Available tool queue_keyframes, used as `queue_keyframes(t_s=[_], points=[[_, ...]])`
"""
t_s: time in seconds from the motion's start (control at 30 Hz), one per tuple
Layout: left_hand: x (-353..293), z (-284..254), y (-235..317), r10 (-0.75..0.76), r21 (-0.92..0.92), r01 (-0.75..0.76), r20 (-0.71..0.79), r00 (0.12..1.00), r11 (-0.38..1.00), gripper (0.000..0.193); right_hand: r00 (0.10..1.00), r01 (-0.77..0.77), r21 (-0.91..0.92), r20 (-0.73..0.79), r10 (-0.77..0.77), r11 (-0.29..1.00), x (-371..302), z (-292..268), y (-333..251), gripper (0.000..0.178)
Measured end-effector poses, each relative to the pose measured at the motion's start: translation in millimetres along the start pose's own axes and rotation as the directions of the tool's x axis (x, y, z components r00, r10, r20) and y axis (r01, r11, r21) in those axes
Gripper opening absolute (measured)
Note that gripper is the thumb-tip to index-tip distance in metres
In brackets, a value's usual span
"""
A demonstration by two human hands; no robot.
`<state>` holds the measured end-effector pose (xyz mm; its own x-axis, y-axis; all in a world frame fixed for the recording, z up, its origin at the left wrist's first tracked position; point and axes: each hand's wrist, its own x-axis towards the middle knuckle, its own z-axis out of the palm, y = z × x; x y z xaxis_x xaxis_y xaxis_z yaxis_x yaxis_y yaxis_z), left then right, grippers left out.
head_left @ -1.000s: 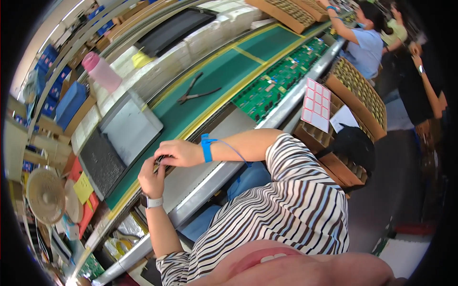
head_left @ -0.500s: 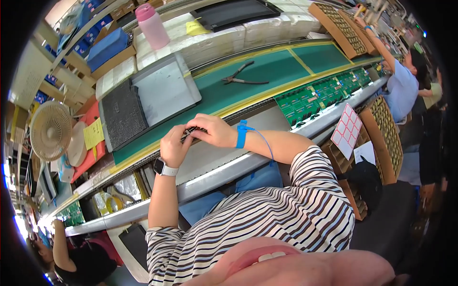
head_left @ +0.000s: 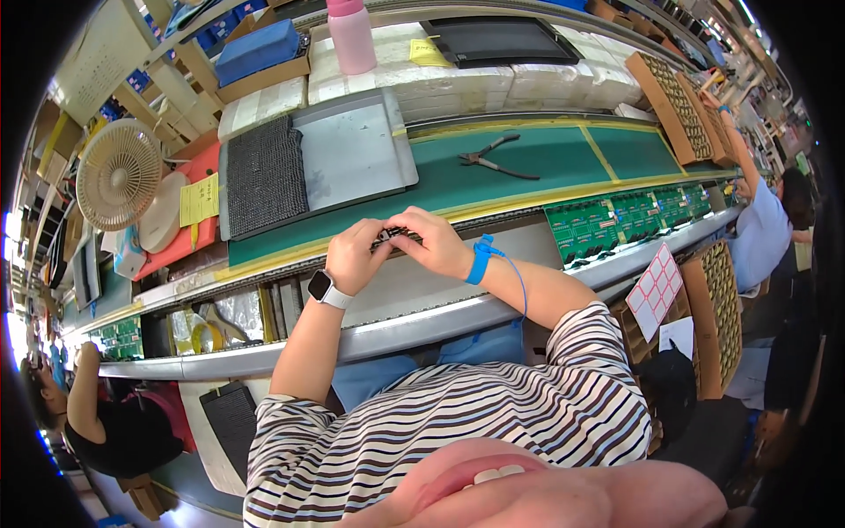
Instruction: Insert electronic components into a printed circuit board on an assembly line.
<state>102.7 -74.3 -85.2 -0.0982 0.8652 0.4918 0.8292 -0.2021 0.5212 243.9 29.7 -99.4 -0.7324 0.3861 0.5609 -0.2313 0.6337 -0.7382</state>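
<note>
Both my hands meet over the near edge of the conveyor line, fingertips together. Between them is a small row of dark parts with bits of shiny metal [head_left: 401, 234]; its exact kind is too small to tell. My left hand [head_left: 354, 257], below a watch, pinches its left end. My right hand [head_left: 437, 246], with a blue wrist strap [head_left: 480, 259] and cord, grips the other end, fingers curled. Beyond them a grey metal tray [head_left: 356, 163] holds many small black parts [head_left: 260, 176] in packed rows on its left. Pliers [head_left: 495, 159] lie on the green mat [head_left: 546, 150], handles parted.
Green circuit boards [head_left: 585, 231] sit on the line at right. Behind the mat stand white foam blocks [head_left: 493, 86], a pink bottle [head_left: 351, 40] and a black tray [head_left: 502, 42]. A fan [head_left: 120, 172] is at left. Co-workers [head_left: 748, 224] sit at both sides; boxes [head_left: 709, 308] stand at right.
The whole view has turned and shifted, so the bench sits more level and further right. My hands stay together on the small dark parts, with the fingers slightly moved.
</note>
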Motion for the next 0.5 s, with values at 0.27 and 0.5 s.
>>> queue_keyframes(t_s=[0.27, 0.5], points=[[2, 6, 2, -0.033, -0.014, 0.033, -0.009, 0.999, 0.999, 0.023, 1.000, -0.020, -0.016, 0.007, 0.020, 1.000, -2, -3, 2, 0.020], [-3, 9, -4, -0.038, -0.025, 0.036, -0.076, 0.996, 0.999, 0.025, 0.997, -0.033, -0.028, 0.064, 0.035, 0.999, 1, -2, 0, 0.021]])
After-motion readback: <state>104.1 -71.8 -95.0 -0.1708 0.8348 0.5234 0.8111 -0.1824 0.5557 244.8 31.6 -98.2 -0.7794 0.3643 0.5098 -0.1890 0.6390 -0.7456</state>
